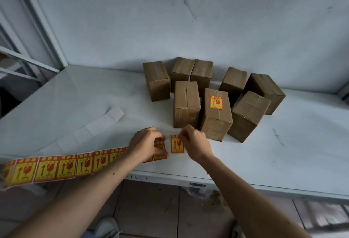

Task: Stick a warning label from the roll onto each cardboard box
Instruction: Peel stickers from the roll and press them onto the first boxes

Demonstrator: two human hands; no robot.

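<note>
**Red-and-yellow label coming off its backing**

Cardboard boxes (pixel 207 96) stand in a loose cluster toward the far edge of the white surface (pixel 85 96), eight as far as I can count. Only one (pixel 216 114), nearest the hands, shows a label (pixel 216 102) on its top; the others look bare from this angle, so most of the task seems left to do.

The step in hand appears to be peeling the next label (pixel 177 143) free. It sits near the front edge, directly between the two hands. The right hand (pixel 194 143) pinches its upper right corner with fingertips drawn together. The left hand (pixel 146 143) is curled down over the strip (pixel 62 167), fingers pressing the end of it against the surface just beside the label. From there the strip runs toward the left edge and off the surface. An empty length of backing (pixel 90 130) lies behind the strip, nearer the left side.

To do this well, the left hand should hold the strip flat and taut while the right lifts the corner slowly at a low angle, so the label does not curl or stick to itself. Touching only the edge keeps the glue clean. The bare box (pixel 186 103) just beyond the hands looks like the easiest next target, and pressing from the middle outward should avoid wrinkles.
</note>
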